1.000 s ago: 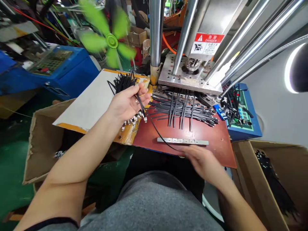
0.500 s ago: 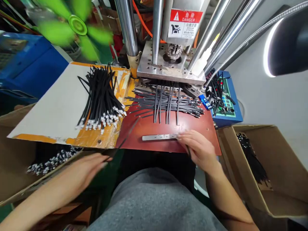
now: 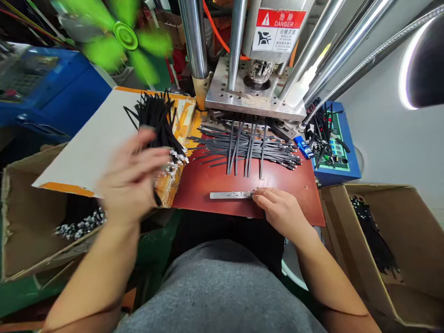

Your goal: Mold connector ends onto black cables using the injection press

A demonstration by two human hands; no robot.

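Note:
My left hand (image 3: pixel 130 182) is raised and smeared by motion in front of a bundle of black cables with white end plugs (image 3: pixel 161 125) that lies on the white and orange board. A dark strand shows under the hand, but its fingers are too blurred to read. My right hand (image 3: pixel 277 208) rests on the red board (image 3: pixel 201 185), fingers curled together over the right end of a flat metal strip (image 3: pixel 231 195). Beyond the strip, a spread of black cables (image 3: pixel 243 148) reaches under the press plate (image 3: pixel 253 99).
Steel press columns rise behind the plate under a red danger label (image 3: pixel 279 28). A green fan (image 3: pixel 125 37) spins at the back left. Cardboard boxes holding cables stand left (image 3: pixel 31 222) and right (image 3: pixel 391 240). A blue control box (image 3: pixel 333 148) sits at the right, a lamp above it.
My left hand swung down from the cable bundle toward my lap, then rose again to the bundle. My right hand shifted slightly onto the end of the metal strip. My head turned.

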